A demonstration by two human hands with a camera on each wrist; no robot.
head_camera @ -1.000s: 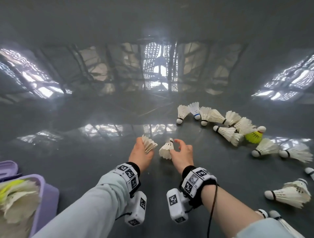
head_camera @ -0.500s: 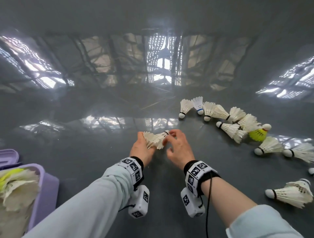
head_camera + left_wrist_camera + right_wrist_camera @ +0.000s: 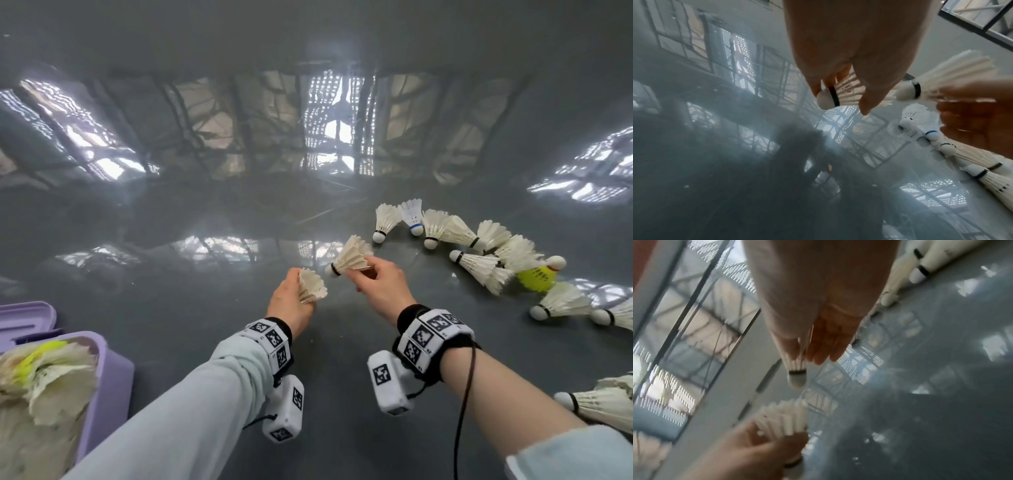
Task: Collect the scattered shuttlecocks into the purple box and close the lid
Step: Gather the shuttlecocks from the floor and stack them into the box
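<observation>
My left hand (image 3: 291, 298) grips a white shuttlecock (image 3: 311, 286) by its feathers; in the left wrist view its cork (image 3: 825, 99) pokes out below the fingers (image 3: 869, 100). My right hand (image 3: 380, 291) pinches a second white shuttlecock (image 3: 351, 257), cork pointing left toward the first; the two are close but apart. The right wrist view shows that shuttlecock (image 3: 796, 369) under the fingers (image 3: 824, 347). The purple box (image 3: 109, 387) stands open at the lower left, full of shuttlecocks (image 3: 48, 383). Its lid (image 3: 27, 317) lies behind it.
Several loose shuttlecocks lie on the glossy grey floor (image 3: 191, 318) in a curved row (image 3: 479, 246) to the right, with a yellow one (image 3: 536, 277) among them. More lie at the right edge (image 3: 603, 401). Wrist cameras hang under both forearms.
Half a second ago the two shuttlecocks were pressed together between my hands. Now my right hand has drawn its shuttlecock up and to the right, apart from the left one.
</observation>
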